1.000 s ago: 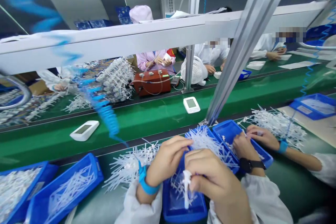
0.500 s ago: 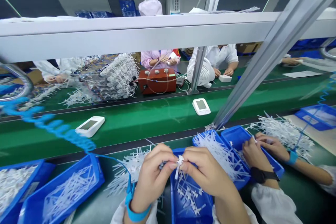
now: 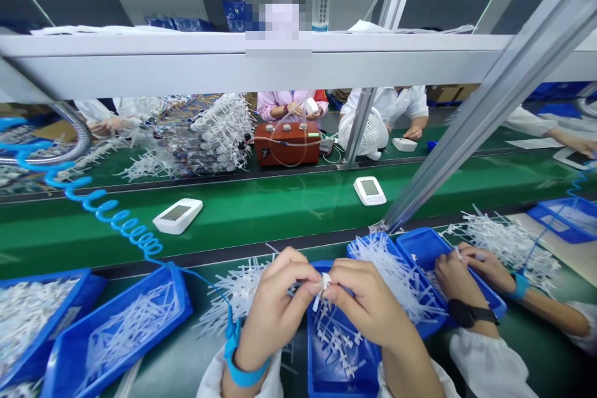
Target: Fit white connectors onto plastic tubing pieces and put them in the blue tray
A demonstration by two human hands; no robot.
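Note:
My left hand (image 3: 282, 301) and my right hand (image 3: 368, 301) meet at the centre, fingertips pinched from both sides on a small white plastic tube fitting (image 3: 324, 283). A short stem hangs down from it; the rest is covered by fingers. Below them lies a blue bin (image 3: 342, 379) with several white fittings (image 3: 338, 345) in it. Left of my left hand is a pile of thin white tubes (image 3: 233, 298) on the bench. A blue wrist strap (image 3: 247, 373) with a coiled cord (image 3: 107, 211) is around my left wrist.
Blue bins (image 3: 180, 308) of white tubes and parts stand at left; another tube-filled bin (image 3: 433, 323) is at right. A co-worker's hands (image 3: 452, 277) work close by. White display devices (image 3: 178, 216) sit on the green conveyor (image 3: 280, 214). A metal post (image 3: 448, 130) slants across the right.
The view has shifted slightly, so most things appear a little further right. My hands keep their pinch on the fitting. A co-worker's arm at far right now reaches a white device.

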